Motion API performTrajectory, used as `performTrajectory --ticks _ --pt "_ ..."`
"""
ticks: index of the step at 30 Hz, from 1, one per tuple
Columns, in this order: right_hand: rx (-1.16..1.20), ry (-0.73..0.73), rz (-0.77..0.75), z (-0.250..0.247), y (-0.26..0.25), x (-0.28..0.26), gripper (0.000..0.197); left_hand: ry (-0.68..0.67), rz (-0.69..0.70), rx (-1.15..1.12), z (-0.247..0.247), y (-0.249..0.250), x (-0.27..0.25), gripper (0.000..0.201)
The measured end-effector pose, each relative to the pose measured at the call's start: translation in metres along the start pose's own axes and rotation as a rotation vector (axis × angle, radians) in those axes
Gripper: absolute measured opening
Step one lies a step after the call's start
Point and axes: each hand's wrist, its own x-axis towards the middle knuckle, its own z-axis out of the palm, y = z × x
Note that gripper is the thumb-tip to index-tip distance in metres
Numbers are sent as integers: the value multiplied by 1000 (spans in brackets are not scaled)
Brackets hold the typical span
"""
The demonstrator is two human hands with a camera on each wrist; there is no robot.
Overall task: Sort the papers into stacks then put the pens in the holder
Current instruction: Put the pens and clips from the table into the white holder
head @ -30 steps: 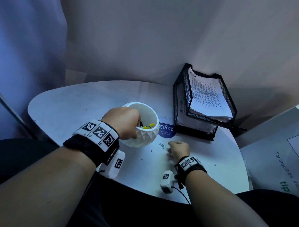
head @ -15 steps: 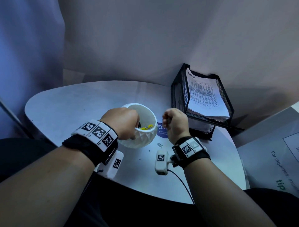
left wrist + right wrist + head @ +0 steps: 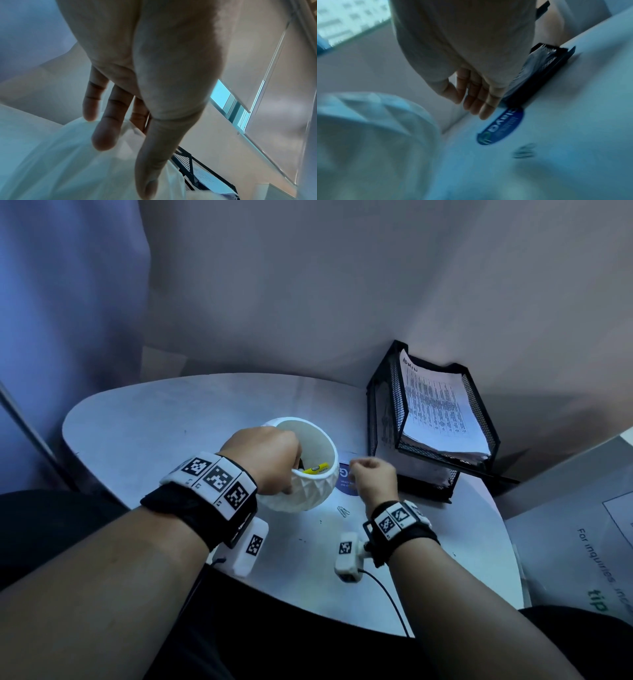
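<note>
My left hand [image 3: 263,460] grips the white holder [image 3: 301,491] by its near rim, mid-desk, yellow pen [image 3: 315,469] inside. Right hand [image 3: 373,481] hovers beside it, fingers loosely curled, empty. Papers [image 3: 438,412] stacked in the far-right-corner tray [image 3: 380,419]. Holder looks rigid, breakable; rim hold suits.

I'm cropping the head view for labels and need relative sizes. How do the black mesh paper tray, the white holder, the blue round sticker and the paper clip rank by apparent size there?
1. black mesh paper tray
2. white holder
3. blue round sticker, partly hidden by the right hand, so its full size is unsure
4. paper clip
</note>
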Motion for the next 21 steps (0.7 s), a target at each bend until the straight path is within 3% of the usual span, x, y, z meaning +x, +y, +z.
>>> performTrajectory --ticks 3,7,13,21 --pt "-405 -98 33 0 36 2 13 7 4 -7 -1 0 1 25" --pt "-642 -155 -10 9 59 -6 28 11 9 -8 -1 -1 1 25" --pt "-801 -166 -43 15 53 -10 22 0 2 -5 2 -3 2 26" --pt "-816 -204 -32 8 61 -14 17 1 0 -11 1 -2 3 25"
